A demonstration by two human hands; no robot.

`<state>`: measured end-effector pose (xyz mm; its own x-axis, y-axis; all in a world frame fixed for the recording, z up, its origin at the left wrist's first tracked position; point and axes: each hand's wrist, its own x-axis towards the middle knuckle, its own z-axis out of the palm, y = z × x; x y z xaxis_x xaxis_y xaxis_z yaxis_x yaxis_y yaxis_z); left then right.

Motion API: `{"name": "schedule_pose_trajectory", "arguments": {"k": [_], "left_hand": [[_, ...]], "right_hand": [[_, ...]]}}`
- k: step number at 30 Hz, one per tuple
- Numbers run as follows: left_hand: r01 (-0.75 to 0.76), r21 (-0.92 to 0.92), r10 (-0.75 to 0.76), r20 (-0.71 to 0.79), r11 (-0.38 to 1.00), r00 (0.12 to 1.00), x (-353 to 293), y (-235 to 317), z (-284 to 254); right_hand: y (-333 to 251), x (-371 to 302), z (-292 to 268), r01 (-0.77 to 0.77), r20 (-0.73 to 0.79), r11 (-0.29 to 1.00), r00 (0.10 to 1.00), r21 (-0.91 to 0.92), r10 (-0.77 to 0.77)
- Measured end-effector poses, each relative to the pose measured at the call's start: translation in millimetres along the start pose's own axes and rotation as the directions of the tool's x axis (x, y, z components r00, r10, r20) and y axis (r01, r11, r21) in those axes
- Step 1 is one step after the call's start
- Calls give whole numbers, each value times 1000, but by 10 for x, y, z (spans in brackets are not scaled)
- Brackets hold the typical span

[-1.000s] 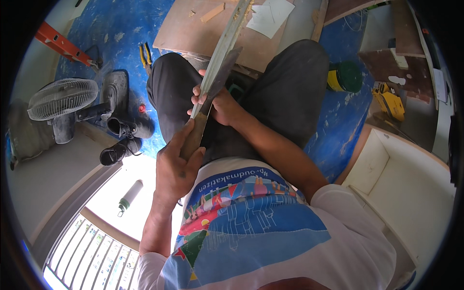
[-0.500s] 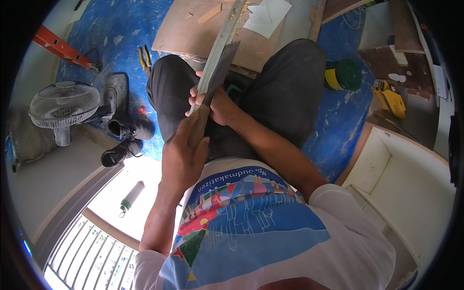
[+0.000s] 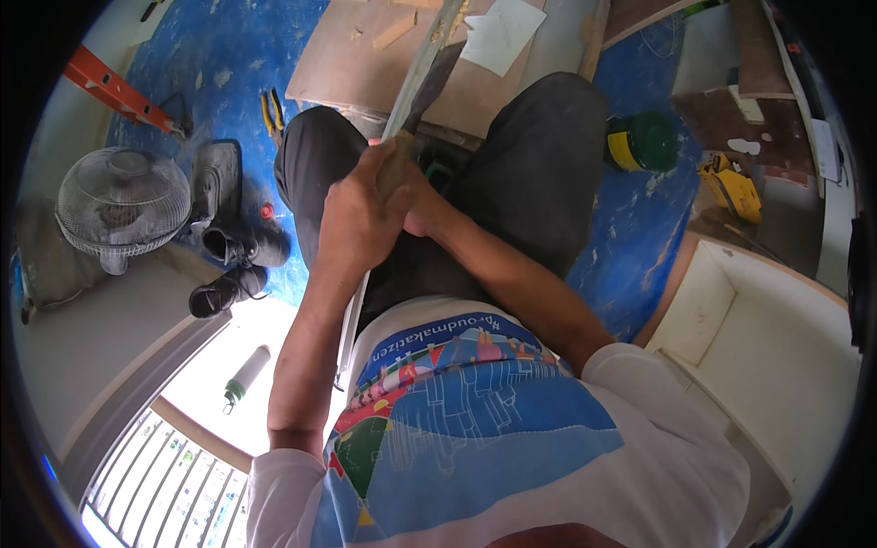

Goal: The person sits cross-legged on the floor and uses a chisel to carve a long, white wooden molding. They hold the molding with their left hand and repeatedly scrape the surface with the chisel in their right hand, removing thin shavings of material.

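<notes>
My left hand (image 3: 363, 212) is closed round the wooden handle (image 3: 395, 169) of a broad-bladed knife. Its dark blade (image 3: 435, 80) points away from me, flat along the right side of a long pale wooden strip (image 3: 413, 84). My right hand (image 3: 422, 203) grips that strip from beneath, between my knees; the left hand partly covers its fingers. The strip slants from beside my shirt, past both hands, to the board ahead. Torn, yellowish wood shows on its far part.
Ahead lies a brown board (image 3: 352, 64) with wood offcuts (image 3: 395, 30) and white paper (image 3: 504, 38). To the left are pliers (image 3: 272, 110), dark shoes (image 3: 228, 245), a fan (image 3: 123, 201) and an orange ladder (image 3: 123, 96). A green tub (image 3: 650, 142) and white cabinet box (image 3: 694, 301) stand right.
My left hand has pushed the knife forward along the strip, away from my body. The strip's near end now shows beside my left forearm. My right hand has stayed nearly in place.
</notes>
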<state>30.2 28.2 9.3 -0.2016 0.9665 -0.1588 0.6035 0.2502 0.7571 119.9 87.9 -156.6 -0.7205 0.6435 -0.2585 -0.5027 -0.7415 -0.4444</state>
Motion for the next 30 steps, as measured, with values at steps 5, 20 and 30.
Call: {"name": "schedule_pose_trajectory", "arguments": {"k": [5, 20, 30], "left_hand": [[-31, 97, 33, -27, 995, 999, -348, 24, -124], [-117, 145, 123, -29, 983, 992, 60, -25, 53], [22, 34, -23, 26, 999, 999, 115, 134, -10]], "right_hand": [[9, -3, -27, -29, -36, 986, 999, -165, 23], [-23, -42, -25, 59, 71, 995, 996, -82, -54], [8, 0, -52, -25, 74, 1000, 997, -1, 25]]}}
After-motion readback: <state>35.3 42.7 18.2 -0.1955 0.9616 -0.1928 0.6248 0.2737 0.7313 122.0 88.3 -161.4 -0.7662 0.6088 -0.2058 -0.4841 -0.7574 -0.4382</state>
